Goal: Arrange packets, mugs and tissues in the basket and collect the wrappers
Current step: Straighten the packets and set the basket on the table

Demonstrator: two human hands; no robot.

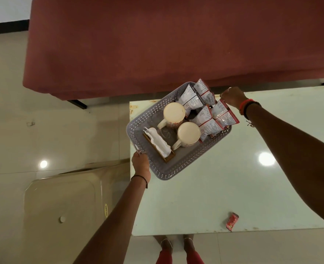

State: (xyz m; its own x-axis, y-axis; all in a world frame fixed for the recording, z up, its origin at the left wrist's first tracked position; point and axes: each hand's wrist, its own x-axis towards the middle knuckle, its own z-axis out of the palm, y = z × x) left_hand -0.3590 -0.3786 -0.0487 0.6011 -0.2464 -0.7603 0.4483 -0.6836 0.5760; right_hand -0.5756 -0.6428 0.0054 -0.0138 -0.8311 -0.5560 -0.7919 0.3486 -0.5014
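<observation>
Left hand [141, 164] grips the basket [176, 169] at its near end, right hand [232, 97] grips its far end beside the packets [205, 111].

I see a grey basket [168, 169] with a punched lattice pattern, two cream mugs [174, 113] with red flower prints, silver packets [205, 128] edged red with black text, white tissues [160, 141] in a brown holder [169, 159], a red wrapper [232, 221] on the pale glossy worktop [214, 187], a maroon sofa [157, 44] and a beige chair [62, 206]

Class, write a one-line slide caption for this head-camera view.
Left hand and right hand grip the grey basket of mugs, packets and tissues; a red wrapper lies on the table.
</observation>
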